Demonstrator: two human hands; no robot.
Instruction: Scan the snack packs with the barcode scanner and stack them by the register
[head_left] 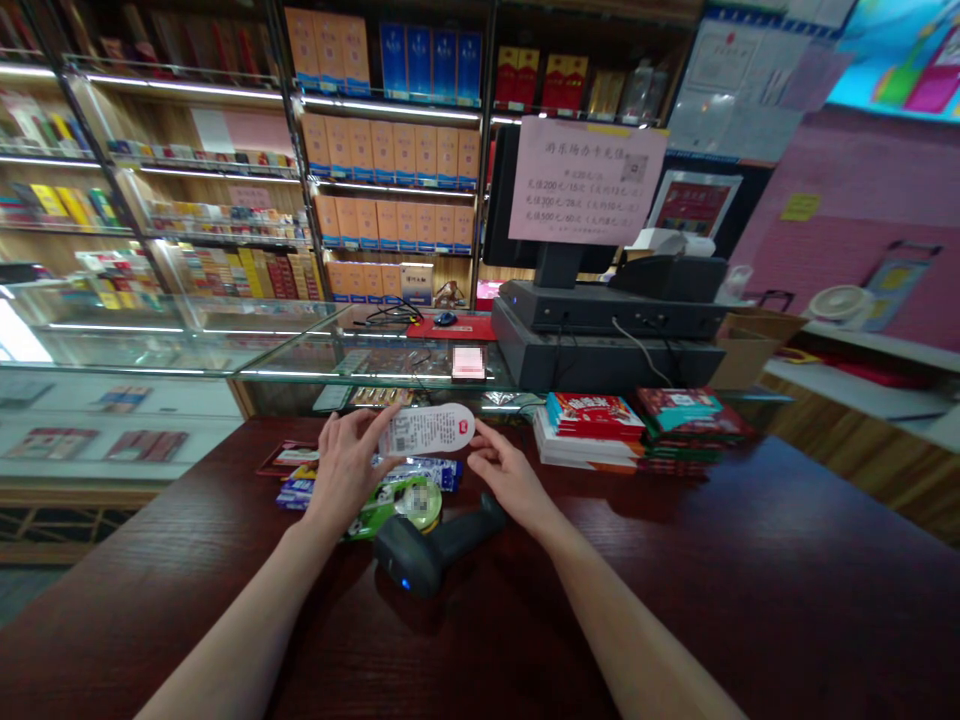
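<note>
Both hands hold a flat white packet (429, 429) with a printed label and a red logo, raised a little above the dark wooden counter (750, 580). My left hand (346, 470) grips its left end with thumb and fingers. My right hand (504, 472) pinches its right end. Just below the hands a grey handheld barcode scanner (427, 552) lies on the counter. Under my left hand sit a green packet (401, 503) and blue-wrapped sweets (300, 490).
Stacks of red and green packets (600, 425) lie at the counter's back right. Behind them stands a cash register (600, 330) with a monitor bearing a pink paper notice (585, 180). A glass display case (187, 345) and shelves of boxed goods (390, 150) fill the left and back.
</note>
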